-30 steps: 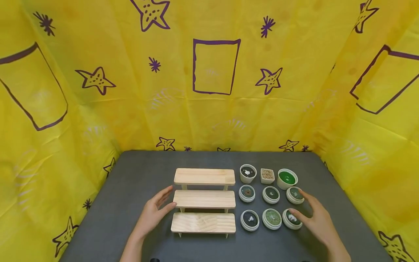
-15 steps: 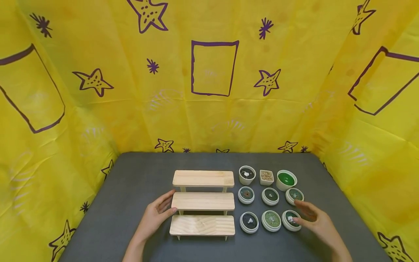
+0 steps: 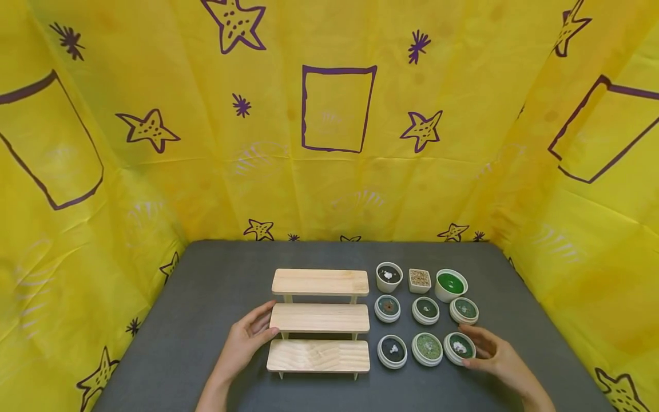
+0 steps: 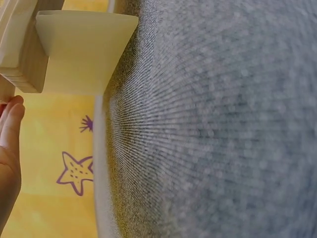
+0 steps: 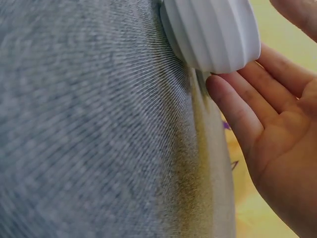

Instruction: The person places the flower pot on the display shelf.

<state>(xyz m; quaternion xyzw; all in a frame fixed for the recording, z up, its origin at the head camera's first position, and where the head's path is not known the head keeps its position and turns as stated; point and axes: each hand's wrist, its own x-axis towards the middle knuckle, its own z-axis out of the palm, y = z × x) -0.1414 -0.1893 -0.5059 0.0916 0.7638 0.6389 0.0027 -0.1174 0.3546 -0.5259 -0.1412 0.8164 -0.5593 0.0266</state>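
We see the right hand (image 3: 496,357) at the right side of a white pot (image 3: 460,349), the one in the near row closest to the table's right edge; the thumb lies by its near rim and the fingers by its far side, nearly straight and parted about as wide as the pot, and we cannot tell whether they press on it. The right wrist view shows us its ribbed wall between thumb and fingers. The left hand (image 3: 242,343) is at the left end of the wooden rack (image 3: 319,317), by the middle of its three tiers, thumb and fingers loosely spread; whether they touch the wood or sit just beside it we cannot tell. Left of the pot we find a pale green pot (image 3: 427,348) and a dark pot (image 3: 392,350). Three more pots (image 3: 425,309) form the middle row, and toward the far edge of the grey table (image 3: 221,274) stand a dark cup (image 3: 389,274), a square cup (image 3: 419,278) of pale grains and a green cup (image 3: 451,283).
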